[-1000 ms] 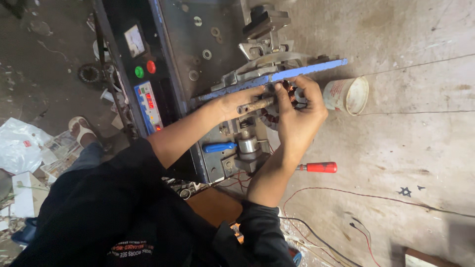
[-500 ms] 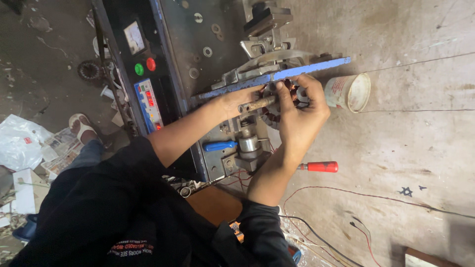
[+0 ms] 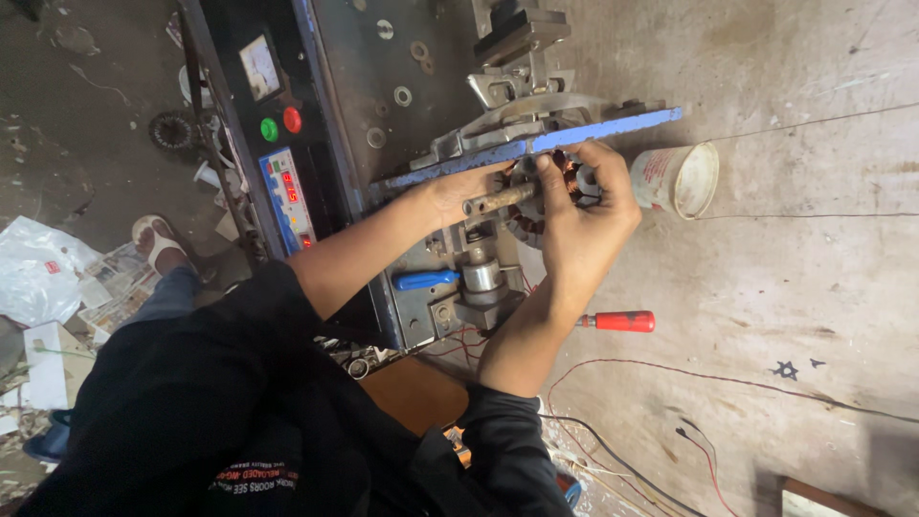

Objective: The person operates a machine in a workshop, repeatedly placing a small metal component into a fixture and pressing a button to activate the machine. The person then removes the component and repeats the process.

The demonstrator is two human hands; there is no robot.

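I grip the copper-wound stator (image 3: 555, 196) with my right hand (image 3: 584, 225) at 12 o'clock under the blue bar (image 3: 536, 146), left hand (image 3: 459, 191) closed on the shaft (image 3: 500, 199), keeping both steady and aligned.

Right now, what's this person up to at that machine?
A person in a dark top has both hands on a round metal motor core with copper windings, mounted on a machine beneath a blue bar. The left hand is beside a metal shaft that sticks out; the right hand grips the core. A red-handled screwdriver and a white cup lie nearby on the concrete floor.
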